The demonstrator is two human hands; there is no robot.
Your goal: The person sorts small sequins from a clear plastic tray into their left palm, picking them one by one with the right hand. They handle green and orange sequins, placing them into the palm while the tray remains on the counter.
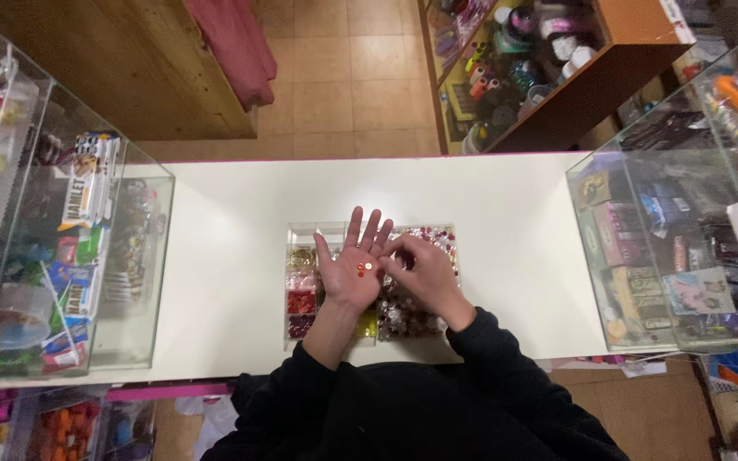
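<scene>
White counter (pixel 232 256), smooth and matte, runs side to side across the view, w/ glass display cases at both ends: the left case (pixel 70 256) packed w/ wrapped sweets and small cartons, the right case (pixel 685 248) w/ flat boxes and packets. Tan tiled floor (pixel 343 77) and a brown wooden shelf unit (pixel 557 94) lie beyond the far edge.

Mid-counter sits a clear plastic compartment box (pixel 302 290), shallow and hard-walled, long axis side to side. Left cells hold sorted beads (gold, pink, red, dark red, one colour per cell); the right part is a mixed, glinting heap, pink and clear mostly.

Both hands are directly over the box, black sleeves leading back to the person. Left hand (pixel 348 269) lies flat, palm up, fingers spread and pointing away, gripping nothing. It serves as a tray: a few tiny round beads (pixel 364 269), orange-red plus one or two pale, glossy, rest near the palm's centre.

Right hand (pixel 420 273) curls in from the right, thumb and forefinger pinched together just beside those beads, at the left palm's edge. Whether a bead is betw. the fingertips can't be told (too small). The right hand is the nearer one to act; the beads lie just to its left.
</scene>
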